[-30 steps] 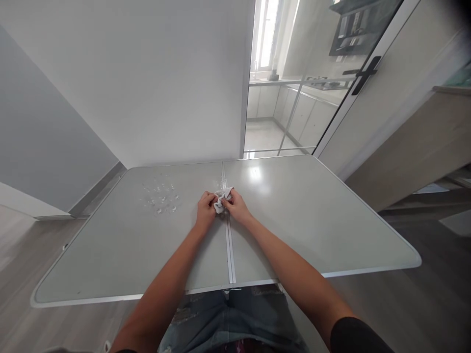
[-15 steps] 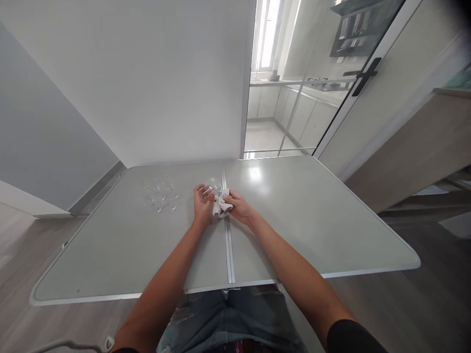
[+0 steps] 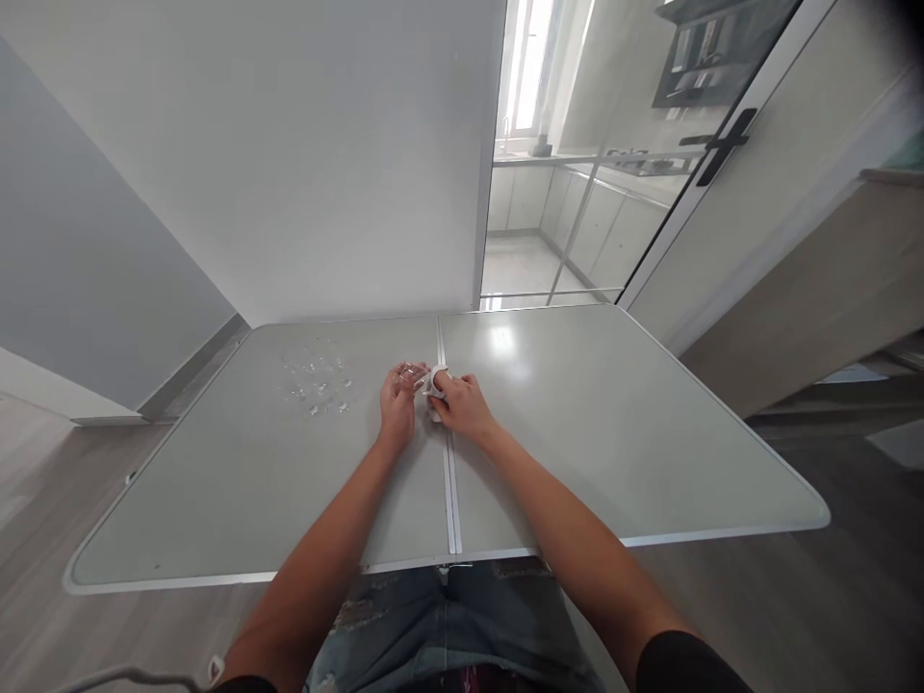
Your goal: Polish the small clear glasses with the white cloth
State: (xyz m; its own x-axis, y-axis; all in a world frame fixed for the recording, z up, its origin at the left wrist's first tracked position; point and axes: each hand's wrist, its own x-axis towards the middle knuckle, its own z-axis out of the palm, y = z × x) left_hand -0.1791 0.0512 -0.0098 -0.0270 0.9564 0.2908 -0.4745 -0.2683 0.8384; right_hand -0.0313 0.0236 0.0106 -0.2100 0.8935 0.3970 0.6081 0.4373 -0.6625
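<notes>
My left hand (image 3: 397, 406) is closed around a clear glass (image 3: 413, 372), tilted with its open end towards the right. A white cloth (image 3: 435, 381) is bunched at the glass's mouth, gripped by my right hand (image 3: 463, 406), whose fingers press it against the opening. Part of the cloth hangs below my right fingers. How deep the fingers reach into the glass cannot be made out. Both hands are just above the table's centre seam. To the left, several clear glasses (image 3: 318, 385) stand grouped on the table.
The pale folding table (image 3: 577, 443) has a metal rim and a centre seam (image 3: 451, 500). A white wall (image 3: 346, 192) rises behind it. A glass door with a black handle (image 3: 726, 146) is at the back right. A cable (image 3: 137, 677) shows at bottom left.
The glass has turned so its mouth points more to the right. My right hand has rolled over and pushed the cloth up to the glass's opening.
</notes>
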